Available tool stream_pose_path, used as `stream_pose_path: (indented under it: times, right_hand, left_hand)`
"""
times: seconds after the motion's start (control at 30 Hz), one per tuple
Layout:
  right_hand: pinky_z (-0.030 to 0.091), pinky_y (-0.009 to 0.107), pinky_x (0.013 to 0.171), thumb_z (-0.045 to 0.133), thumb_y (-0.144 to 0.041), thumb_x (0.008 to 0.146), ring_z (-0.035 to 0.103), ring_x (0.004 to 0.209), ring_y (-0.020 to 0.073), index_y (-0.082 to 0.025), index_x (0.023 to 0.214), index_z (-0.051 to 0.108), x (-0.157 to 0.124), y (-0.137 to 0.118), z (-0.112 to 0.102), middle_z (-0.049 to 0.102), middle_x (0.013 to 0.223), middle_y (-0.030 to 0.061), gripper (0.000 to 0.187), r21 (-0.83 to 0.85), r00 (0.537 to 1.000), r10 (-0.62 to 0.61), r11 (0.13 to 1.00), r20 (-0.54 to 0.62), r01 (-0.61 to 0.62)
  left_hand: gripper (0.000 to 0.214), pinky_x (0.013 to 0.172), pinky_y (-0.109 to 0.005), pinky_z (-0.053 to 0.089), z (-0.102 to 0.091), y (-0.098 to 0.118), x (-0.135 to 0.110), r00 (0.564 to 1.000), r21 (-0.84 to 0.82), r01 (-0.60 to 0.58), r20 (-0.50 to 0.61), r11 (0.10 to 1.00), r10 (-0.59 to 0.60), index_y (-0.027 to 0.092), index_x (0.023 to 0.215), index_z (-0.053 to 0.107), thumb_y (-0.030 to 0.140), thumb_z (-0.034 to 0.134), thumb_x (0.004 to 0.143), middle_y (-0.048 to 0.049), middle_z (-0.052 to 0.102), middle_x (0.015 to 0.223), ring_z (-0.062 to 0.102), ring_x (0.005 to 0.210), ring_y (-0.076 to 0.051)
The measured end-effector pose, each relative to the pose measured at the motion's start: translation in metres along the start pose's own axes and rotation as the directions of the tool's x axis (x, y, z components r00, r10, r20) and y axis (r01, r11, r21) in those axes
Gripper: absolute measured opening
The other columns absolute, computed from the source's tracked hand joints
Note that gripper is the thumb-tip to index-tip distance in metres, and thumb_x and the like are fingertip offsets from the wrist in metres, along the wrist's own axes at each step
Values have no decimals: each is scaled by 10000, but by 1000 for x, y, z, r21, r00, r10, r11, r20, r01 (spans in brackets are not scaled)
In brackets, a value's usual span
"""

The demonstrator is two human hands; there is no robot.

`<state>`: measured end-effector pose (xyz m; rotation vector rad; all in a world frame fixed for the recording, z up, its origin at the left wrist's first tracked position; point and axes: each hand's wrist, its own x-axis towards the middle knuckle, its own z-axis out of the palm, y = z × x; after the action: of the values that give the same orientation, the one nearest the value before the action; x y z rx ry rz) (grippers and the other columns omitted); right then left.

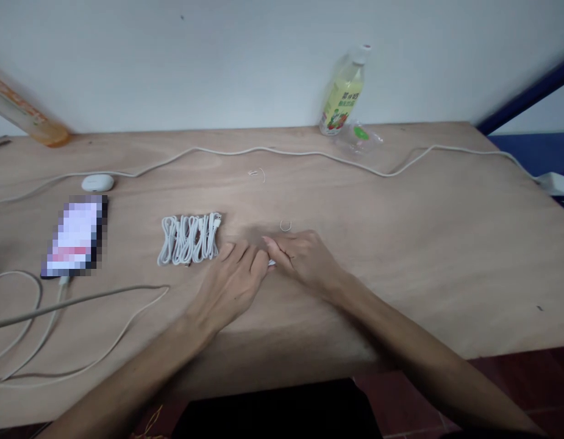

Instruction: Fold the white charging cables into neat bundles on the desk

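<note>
Both forearms come in over the near edge of the desk (pixel 423 244) and meet at its middle. The left hand (pixel 233 280) lies low, its fingers nearly straight and close together, their tips against those of the right hand (pixel 304 262). The right fingers curl in narrow over a white bit (pixel 271 263) that shows only as a sliver between the two hands. It is probably a cable end or a folded cable, but most of it is hidden. The right fingers seem to pinch it. Whether the left fingers grip it or only press on it cannot be told. Both hands rest on the wood, which likely steadies such a small thing.

Just left of the left fingertips lie the bundles (pixel 190 239), white cables folded to one length and set side by side in a neat row, within reach but not touched. Just beyond the right fingers lies a small tie (pixel 286 226), a loose wire loop. Well to the left of the fingers lies a phone (pixel 75 236), face up, with a lead (pixel 57 302) trailing from its near end.

Farther out lie a second tie (pixel 258 175) and, far left, a white case (pixel 97 182). A long cable (pixel 282 151) snakes across the desk beyond these. At the back, right of the fingers, a bottle (pixel 343 91) stands upright by the wall, well apart from the hands.
</note>
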<state>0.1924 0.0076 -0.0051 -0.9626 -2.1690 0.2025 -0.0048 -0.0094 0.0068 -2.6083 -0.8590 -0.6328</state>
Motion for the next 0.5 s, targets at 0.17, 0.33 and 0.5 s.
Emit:
stream_pose_path:
  times: [0.17,0.33,0.5]
  right_hand:
    - [368,325,601,376,-313,1209,495,509,135,-208,636,628,-1,1,-1,637,558,7,635,-14,989,79,997,129,-78]
    - [398,324,640,417,-282,1191,568,549,147,-197,665,682,-1,3,-1,697,603,26,595,-3,976,104,994,192,-106]
    - [408,323,653,417,-294,1186,582,563,157,-200,681,701,0,4,0,689,609,32,586,26,970,113,992,214,-121]
  left_hand:
    - [512,708,-403,423,6,1,1,1000,-53,-18,19,998,19,143,860,677,176,290,1194,-93,673,756,577,744,-282]
    - [482,716,-400,445,8,1,-2,999,-65,-6,36,998,9,144,885,665,174,295,1194,-100,687,789,606,763,-282]
    - [501,710,-392,472,14,1,-9,998,-141,25,68,990,-16,154,903,645,208,249,1205,-104,703,817,621,769,-276]
